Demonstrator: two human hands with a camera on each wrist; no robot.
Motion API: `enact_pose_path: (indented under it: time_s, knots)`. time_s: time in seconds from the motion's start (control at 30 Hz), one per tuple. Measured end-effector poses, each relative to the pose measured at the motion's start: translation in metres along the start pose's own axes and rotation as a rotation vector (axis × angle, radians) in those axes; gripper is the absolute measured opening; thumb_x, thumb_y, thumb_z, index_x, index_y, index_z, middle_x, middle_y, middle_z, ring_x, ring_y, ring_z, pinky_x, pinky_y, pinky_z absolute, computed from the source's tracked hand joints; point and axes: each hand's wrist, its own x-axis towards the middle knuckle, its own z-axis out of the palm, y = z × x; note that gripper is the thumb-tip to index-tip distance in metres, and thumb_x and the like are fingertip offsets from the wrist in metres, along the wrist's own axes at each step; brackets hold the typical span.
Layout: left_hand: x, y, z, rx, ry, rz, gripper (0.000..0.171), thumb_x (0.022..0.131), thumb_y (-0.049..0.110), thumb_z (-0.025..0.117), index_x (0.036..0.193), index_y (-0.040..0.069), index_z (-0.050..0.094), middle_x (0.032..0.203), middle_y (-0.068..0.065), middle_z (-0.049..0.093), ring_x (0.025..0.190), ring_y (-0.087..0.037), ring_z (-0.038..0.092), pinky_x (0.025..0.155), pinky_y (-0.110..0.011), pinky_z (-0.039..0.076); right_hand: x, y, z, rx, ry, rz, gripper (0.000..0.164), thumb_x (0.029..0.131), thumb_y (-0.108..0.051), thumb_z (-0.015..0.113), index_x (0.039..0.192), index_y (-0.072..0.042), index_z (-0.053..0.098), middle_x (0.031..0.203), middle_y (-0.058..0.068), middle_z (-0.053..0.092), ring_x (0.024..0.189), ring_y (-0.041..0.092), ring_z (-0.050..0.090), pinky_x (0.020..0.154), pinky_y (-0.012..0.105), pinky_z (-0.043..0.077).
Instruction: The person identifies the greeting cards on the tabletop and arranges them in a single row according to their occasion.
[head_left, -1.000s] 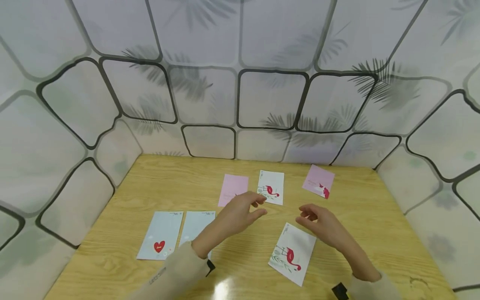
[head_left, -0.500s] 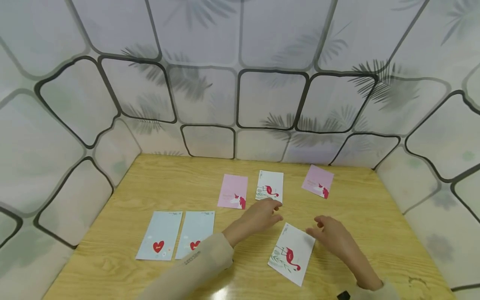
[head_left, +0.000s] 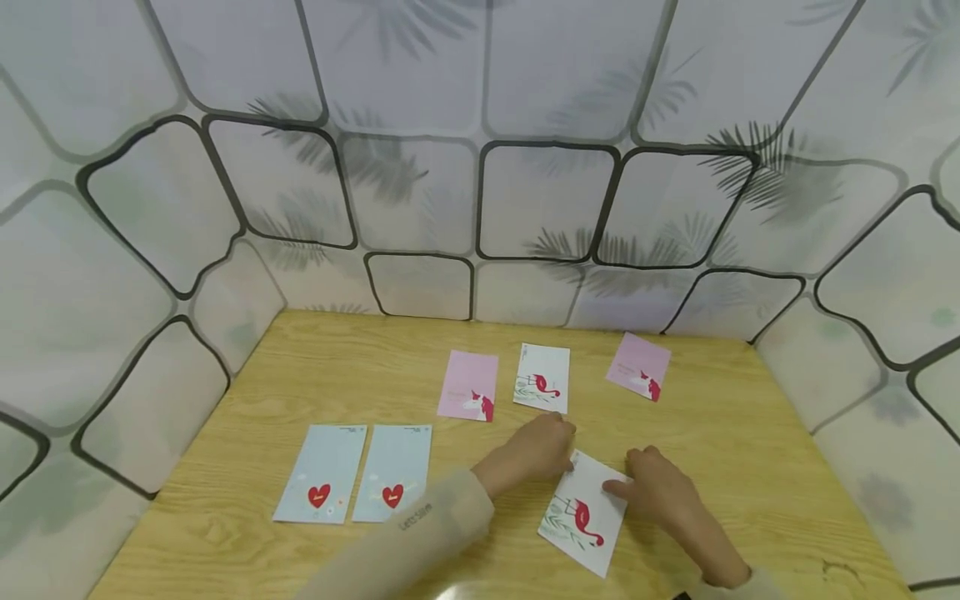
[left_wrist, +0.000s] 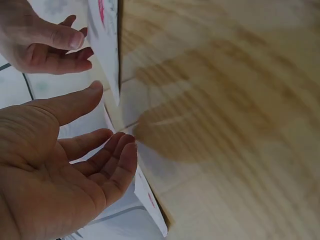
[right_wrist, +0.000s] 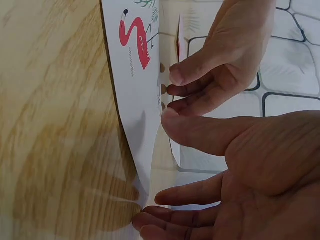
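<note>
A white card with a red flamingo [head_left: 577, 518] lies slanted on the table, front right of centre in the head view. At its far left corner is my left hand [head_left: 534, 448], the thumb by the card's edge. My right hand [head_left: 663, 493] is at the far right corner, its thumb over the card and its fingers beyond the edge. The right wrist view shows a gap between the right thumb [right_wrist: 197, 131] and fingers, with the flamingo card [right_wrist: 131, 65] beside them. In the left wrist view the left hand [left_wrist: 60, 165] has loosely bent fingers and a separate thumb.
Behind lie a pink unicorn card [head_left: 468, 383], a second flamingo card [head_left: 542, 375] and another pink card [head_left: 637, 365]. Two pale blue heart cards [head_left: 318, 471] lie side by side at left. A patterned cloth wall [head_left: 420, 192] encloses the wooden table [head_left: 225, 483].
My left hand has moved right and nearer to me, reaching the front flamingo card. My right hand has come nearer too, its thumb now over that card. The cards lie as before.
</note>
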Motion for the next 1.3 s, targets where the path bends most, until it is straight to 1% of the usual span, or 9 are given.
enact_pose_path:
  time_s: [0.2, 0.4, 0.57, 0.67, 0.87, 0.97, 1.1, 1.2, 1.3]
  knots:
    - [-0.001, 0.004, 0.007, 0.029, -0.015, -0.025, 0.027, 0.088, 0.03, 0.085, 0.101, 0.011, 0.073, 0.116, -0.005, 0.064, 0.104, -0.016, 0.057, 0.092, -0.024, 0.051, 0.003, -0.003, 0.009, -0.013, -0.007, 0.009, 0.053, 0.08, -0.041, 0.088, 0.095, 0.005, 0.067, 0.087, 0.012, 0.052, 0.073, 0.023, 0.049, 0.062, 0.039, 0.049]
    - [-0.001, 0.008, 0.011, 0.116, -0.014, -0.016, 0.037, 0.086, 0.036, 0.086, 0.11, 0.01, 0.075, 0.123, -0.005, 0.06, 0.11, -0.017, 0.056, 0.094, -0.023, 0.051, 0.003, -0.012, 0.012, -0.02, 0.013, -0.011, 0.049, 0.076, -0.03, 0.093, 0.093, 0.004, 0.062, 0.086, 0.012, 0.051, 0.072, 0.023, 0.05, 0.062, 0.04, 0.05]
    - [-0.003, 0.01, 0.011, 0.157, -0.01, 0.01, 0.037, 0.087, 0.034, 0.085, 0.113, 0.011, 0.074, 0.117, -0.003, 0.06, 0.106, -0.016, 0.056, 0.092, -0.023, 0.052, 0.005, -0.016, 0.012, 0.029, -0.015, 0.018, 0.045, 0.077, -0.023, 0.092, 0.096, 0.004, 0.061, 0.086, 0.011, 0.052, 0.073, 0.023, 0.05, 0.063, 0.038, 0.05]
    - [-0.005, 0.01, 0.01, 0.139, -0.011, 0.017, 0.036, 0.087, 0.033, 0.085, 0.114, 0.011, 0.074, 0.114, -0.003, 0.061, 0.104, -0.016, 0.056, 0.091, -0.024, 0.052, 0.006, -0.014, 0.012, 0.046, -0.026, 0.038, 0.048, 0.077, -0.023, 0.093, 0.1, 0.005, 0.062, 0.088, 0.012, 0.053, 0.075, 0.023, 0.051, 0.065, 0.038, 0.05]
    - [-0.008, 0.01, 0.009, 0.096, -0.009, -0.002, 0.04, 0.089, 0.032, 0.083, 0.12, 0.011, 0.071, 0.114, -0.002, 0.063, 0.107, -0.015, 0.057, 0.094, -0.023, 0.051, 0.007, -0.013, 0.012, 0.066, -0.026, 0.044, 0.052, 0.077, -0.023, 0.093, 0.105, 0.007, 0.06, 0.091, 0.013, 0.052, 0.076, 0.023, 0.051, 0.066, 0.039, 0.052]
    - [-0.009, 0.011, 0.01, 0.039, 0.006, -0.012, 0.042, 0.089, 0.027, 0.084, 0.123, 0.01, 0.066, 0.114, -0.003, 0.064, 0.106, -0.015, 0.059, 0.092, -0.023, 0.052, 0.006, -0.013, 0.012, 0.095, -0.013, 0.043, 0.052, 0.076, -0.021, 0.093, 0.104, 0.007, 0.059, 0.091, 0.014, 0.053, 0.076, 0.023, 0.052, 0.068, 0.039, 0.053]
    - [-0.011, 0.011, 0.014, -0.055, 0.055, -0.005, 0.039, 0.089, 0.017, 0.084, 0.119, 0.008, 0.06, 0.104, -0.003, 0.067, 0.097, -0.015, 0.064, 0.084, -0.022, 0.053, 0.005, -0.012, 0.014, 0.133, 0.03, 0.026, 0.051, 0.073, -0.017, 0.094, 0.1, 0.007, 0.058, 0.089, 0.014, 0.053, 0.077, 0.024, 0.052, 0.069, 0.041, 0.053]
    - [-0.014, 0.011, 0.016, -0.124, 0.099, 0.015, 0.031, 0.089, 0.009, 0.081, 0.112, 0.008, 0.06, 0.096, -0.003, 0.067, 0.088, -0.013, 0.065, 0.076, -0.02, 0.053, 0.005, -0.011, 0.016, 0.148, 0.075, -0.004, 0.044, 0.075, -0.01, 0.092, 0.097, 0.006, 0.058, 0.087, 0.012, 0.055, 0.077, 0.024, 0.054, 0.07, 0.042, 0.053]
    - [-0.019, 0.01, 0.015, -0.195, 0.122, 0.031, 0.021, 0.092, 0.005, 0.077, 0.107, 0.007, 0.063, 0.093, -0.003, 0.067, 0.084, -0.01, 0.063, 0.073, -0.019, 0.052, 0.005, -0.009, 0.017, 0.174, 0.107, -0.03, 0.03, 0.079, 0.0, 0.086, 0.093, 0.004, 0.06, 0.084, 0.009, 0.059, 0.076, 0.022, 0.055, 0.069, 0.039, 0.053]
